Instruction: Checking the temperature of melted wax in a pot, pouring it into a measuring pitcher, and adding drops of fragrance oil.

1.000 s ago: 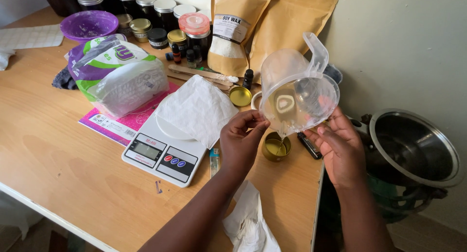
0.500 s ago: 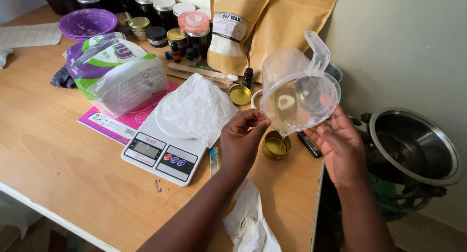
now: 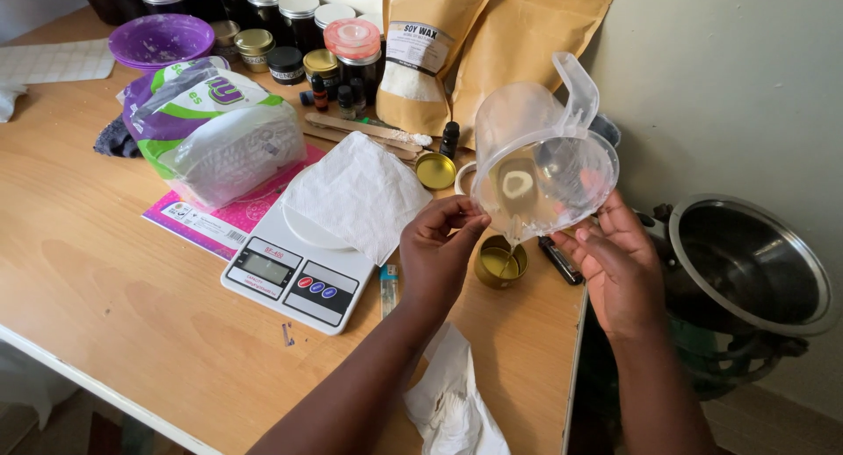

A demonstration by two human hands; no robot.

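Two hands (image 3: 439, 253) (image 3: 619, 266) tilt one clear jug (image 3: 540, 165) over one gold tin (image 3: 500, 262).

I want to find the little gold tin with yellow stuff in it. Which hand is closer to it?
Left. The left hand sits right beside the little gold tin, on its left side. The right hand is farther off to the right, under the tilted clear plastic jug.

A pale wooden table (image 3: 105, 270) is filling most of the view, its front edge running diagonally. A plain cream wall (image 3: 729, 86) is rising behind and to the right (soft, even daylight is falling across both). Dim floor is showing below the table's edge.
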